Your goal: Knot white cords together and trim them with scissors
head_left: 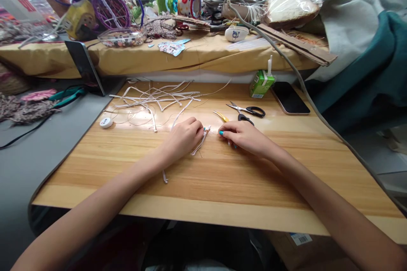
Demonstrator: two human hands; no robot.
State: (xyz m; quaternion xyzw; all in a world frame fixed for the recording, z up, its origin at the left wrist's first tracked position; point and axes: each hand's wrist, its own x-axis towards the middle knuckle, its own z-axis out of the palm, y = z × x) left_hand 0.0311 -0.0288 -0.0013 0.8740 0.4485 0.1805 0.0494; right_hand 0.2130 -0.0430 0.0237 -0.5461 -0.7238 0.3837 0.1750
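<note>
My left hand (187,135) is closed low over the wooden table, its fingers gripping a thin white cord (199,145). A bit of brown shows where the cord leaves the fingertips, and a loose end hangs out below the palm. A short gap to the right, my right hand (240,134) pinches thumb and finger together; what lies between them is too small to make out. Just beyond that hand are yellow-tipped tweezers (220,115) and black-handled scissors (251,111). More white cords (159,97) lie tangled beyond my left hand.
A small white round container (106,123) sits at the table's left. Back right are a green drink carton (262,84) with a straw and a dark phone (290,98). A grey cable (299,76) runs down the right side. Craft materials crowd the yellow-covered ledge (203,57).
</note>
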